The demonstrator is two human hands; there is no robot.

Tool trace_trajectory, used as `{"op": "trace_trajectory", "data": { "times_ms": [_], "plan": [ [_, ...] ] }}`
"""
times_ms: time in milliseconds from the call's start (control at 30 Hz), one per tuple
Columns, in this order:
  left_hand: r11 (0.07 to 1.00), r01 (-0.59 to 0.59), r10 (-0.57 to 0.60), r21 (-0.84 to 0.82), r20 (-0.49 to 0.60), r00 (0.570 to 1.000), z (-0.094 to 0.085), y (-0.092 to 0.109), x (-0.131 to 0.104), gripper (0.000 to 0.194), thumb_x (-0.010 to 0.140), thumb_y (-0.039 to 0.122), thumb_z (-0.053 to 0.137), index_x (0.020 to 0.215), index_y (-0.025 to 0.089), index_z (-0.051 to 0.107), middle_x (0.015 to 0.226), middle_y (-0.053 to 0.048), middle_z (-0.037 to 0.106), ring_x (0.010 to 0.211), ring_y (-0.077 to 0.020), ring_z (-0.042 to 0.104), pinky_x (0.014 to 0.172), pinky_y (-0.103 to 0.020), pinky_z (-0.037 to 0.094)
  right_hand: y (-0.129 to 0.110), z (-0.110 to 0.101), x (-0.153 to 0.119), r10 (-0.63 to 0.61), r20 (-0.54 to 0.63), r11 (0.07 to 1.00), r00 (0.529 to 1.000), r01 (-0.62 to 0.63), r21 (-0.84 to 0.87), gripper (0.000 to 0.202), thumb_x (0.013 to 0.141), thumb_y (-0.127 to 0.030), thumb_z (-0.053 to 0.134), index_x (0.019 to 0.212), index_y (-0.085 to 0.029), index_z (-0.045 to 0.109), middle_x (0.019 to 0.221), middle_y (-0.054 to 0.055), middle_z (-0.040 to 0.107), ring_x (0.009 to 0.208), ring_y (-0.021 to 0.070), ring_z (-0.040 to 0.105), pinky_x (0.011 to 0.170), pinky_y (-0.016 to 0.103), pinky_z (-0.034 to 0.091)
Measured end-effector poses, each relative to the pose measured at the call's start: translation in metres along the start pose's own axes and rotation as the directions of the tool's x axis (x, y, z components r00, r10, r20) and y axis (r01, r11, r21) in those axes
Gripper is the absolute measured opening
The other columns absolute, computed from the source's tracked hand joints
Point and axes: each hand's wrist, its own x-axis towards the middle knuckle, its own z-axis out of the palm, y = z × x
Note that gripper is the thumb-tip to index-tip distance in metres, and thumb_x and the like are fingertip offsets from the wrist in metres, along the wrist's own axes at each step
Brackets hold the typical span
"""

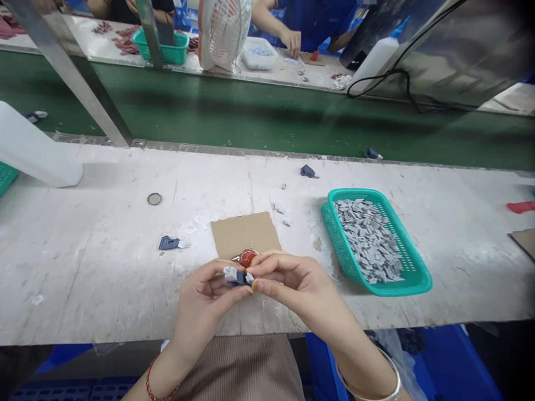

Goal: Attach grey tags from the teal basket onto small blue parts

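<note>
My left hand (198, 303) is closed on a small dark blue plastic part (239, 278) with a light grey block at its left end. My right hand (301, 284) pinches a small light grey piece (249, 278) against the right end of that part; whether it is fixed there I cannot tell. Just beyond my fingertips, a round glossy red item (247, 257) rests at the near edge of a brown cardboard piece (244, 231). To the right stands a green basket (334, 239) full of small grey plastic pieces (370, 239).
Similar dark blue parts (169, 243) lie scattered on the white worktable (104, 267). There is a bottle cap (154, 199) at left, near a white bottle (37, 147). Behind a green belt (234, 111), a co-worker's hand (291, 42) is over the opposite bench, beside a fan (223, 33).
</note>
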Motion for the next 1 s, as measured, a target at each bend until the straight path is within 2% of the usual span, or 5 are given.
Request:
{"op": "trace_trajectory", "data": {
  "times_ms": [267,367,600,833,1000],
  "plan": [
    [0.998,-0.052,0.050,0.033,0.033,0.998,-0.003,-0.004,0.000,0.015,0.069,0.019,0.085,0.080,0.024,0.076,0.078,0.002,0.073,0.071,-0.0106,0.067,0.063,-0.015,0.055,-0.006,-0.001,-0.002,0.015,0.016,0.990,1.000,-0.012,-0.139,0.003,0.078,-0.020,0.076,0.078,-0.023,0.077,0.087,0.002,0.070,0.087,0.0157,0.065,0.085,0.029,0.053],
    [0.992,-0.095,0.088,0.080,0.076,0.993,-0.007,-0.004,-0.002,0.015,0.074,0.021,0.081,0.087,0.027,0.079,0.089,0.000,0.075,0.083,-0.0137,0.070,0.071,-0.017,0.057,-0.006,0.001,-0.005,-0.006,-0.005,0.980,1.000,0.004,-0.200,0.004,0.077,-0.019,0.077,0.077,-0.023,0.077,0.088,0.002,0.071,0.088,0.0172,0.066,0.087,0.031,0.052],
    [0.982,-0.067,0.027,0.177,0.217,0.976,-0.023,-0.002,-0.008,0.026,0.087,0.022,0.068,0.109,0.034,0.076,0.107,-0.002,0.072,0.089,-0.0150,0.069,0.074,-0.020,0.058,-0.006,0.005,-0.011,-0.090,-0.025,0.952,0.996,0.079,-0.297,0.009,0.083,-0.015,0.071,0.079,-0.022,0.075,0.090,0.002,0.072,0.090,0.0167,0.066,0.086,0.030,0.049],
    [0.953,-0.140,0.094,0.269,0.178,0.980,-0.020,0.001,-0.007,0.022,0.085,0.023,0.071,0.104,0.029,0.079,0.101,-0.006,0.076,0.087,-0.0187,0.071,0.071,-0.023,0.060,-0.006,0.000,-0.007,0.047,0.012,0.987,0.999,-0.044,-0.152,0.011,0.075,-0.022,0.079,0.071,-0.020,0.069,0.081,0.001,0.068,0.082,0.0168,0.064,0.080,0.031,0.049],
    [0.996,0.051,-0.062,0.069,0.167,0.984,-0.009,0.001,-0.003,0.022,0.083,0.033,0.073,0.103,0.026,0.080,0.094,-0.009,0.078,0.078,-0.0204,0.073,0.068,-0.027,0.062,0.007,0.000,0.000,0.092,0.085,0.988,0.992,-0.102,0.119,0.034,0.070,-0.043,0.084,0.076,-0.020,0.060,0.078,-0.001,0.060,0.070,0.0130,0.053,0.065,0.026,0.044]
  ]
}}
